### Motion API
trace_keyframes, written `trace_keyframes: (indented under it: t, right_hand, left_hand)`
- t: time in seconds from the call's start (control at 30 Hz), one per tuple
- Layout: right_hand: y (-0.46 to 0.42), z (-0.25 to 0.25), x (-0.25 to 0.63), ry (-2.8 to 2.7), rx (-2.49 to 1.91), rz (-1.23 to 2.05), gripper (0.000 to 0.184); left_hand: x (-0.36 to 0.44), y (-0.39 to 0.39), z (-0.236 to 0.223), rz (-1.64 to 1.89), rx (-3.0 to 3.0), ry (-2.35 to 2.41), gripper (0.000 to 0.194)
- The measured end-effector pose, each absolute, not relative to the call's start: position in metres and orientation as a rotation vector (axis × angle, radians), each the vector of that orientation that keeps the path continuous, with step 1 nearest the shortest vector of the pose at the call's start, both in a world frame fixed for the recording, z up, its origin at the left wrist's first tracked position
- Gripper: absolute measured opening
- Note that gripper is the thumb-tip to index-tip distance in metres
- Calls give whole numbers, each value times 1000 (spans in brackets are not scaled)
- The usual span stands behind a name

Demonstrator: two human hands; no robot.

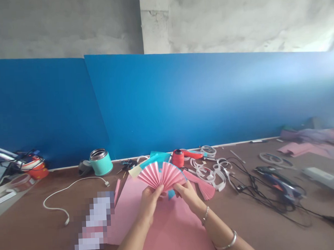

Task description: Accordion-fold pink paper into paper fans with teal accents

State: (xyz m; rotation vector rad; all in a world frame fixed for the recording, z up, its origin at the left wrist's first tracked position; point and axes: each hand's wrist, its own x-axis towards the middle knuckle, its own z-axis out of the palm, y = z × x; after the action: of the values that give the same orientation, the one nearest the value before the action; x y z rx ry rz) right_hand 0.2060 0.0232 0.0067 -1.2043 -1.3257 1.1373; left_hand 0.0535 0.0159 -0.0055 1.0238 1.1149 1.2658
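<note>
A pleated pink paper fan is spread out between my two hands, its folds fanning upward and a thin blue edge along its right side. My left hand grips its base from the left, thumb on the front. On the right, my right hand pinches the fan's lower right side. Underneath lies a large pink paper sheet. Behind the fan are blue paper and a cream strip. A second folded pink fan rests just right of my right hand.
A red hair dryer and tangled white strips lie behind. At right are black cables and a dark tool. To the left stand a teal container, a white cable and a blurred-out object. A blue partition closes off the back.
</note>
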Motion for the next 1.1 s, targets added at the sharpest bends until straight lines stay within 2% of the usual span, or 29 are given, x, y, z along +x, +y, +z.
trace_keyframes:
  t: [0.37, 0.5, 0.63, 0.67, 0.77, 0.87, 0.97, 1.1]
  right_hand:
    - [20, 11, 204, -1319, -1235, 1185, 23]
    - [21, 13, 206, -1331, -1217, 1222, 28]
    - [24, 10, 209, -1294, -1097, 1226, 42]
    - [25, 8, 210, -1268, -1084, 1201, 40]
    - [29, 3, 212, -1180, -1086, 1083, 18]
    - [34, -1, 217, -1151, -1114, 1017, 22]
    - [36, -2, 220, -1169, -1151, 1054, 11]
    - [38, -4, 219, -1156, -1180, 1090, 11]
  left_hand:
    - [51, 22, -18, 1337, 876, 1046, 42]
    - [50, 22, -16, 1379, 797, 1045, 41]
    - [49, 25, -14, 1467, 675, 1069, 37]
    - [49, 26, -14, 1479, 662, 1078, 36]
    - [48, 28, -14, 1498, 625, 1096, 33]
    - [48, 27, -13, 1503, 605, 1098, 33]
    - [47, 26, -12, 1501, 601, 1093, 33]
    - [47, 25, -9, 1503, 606, 1086, 34]
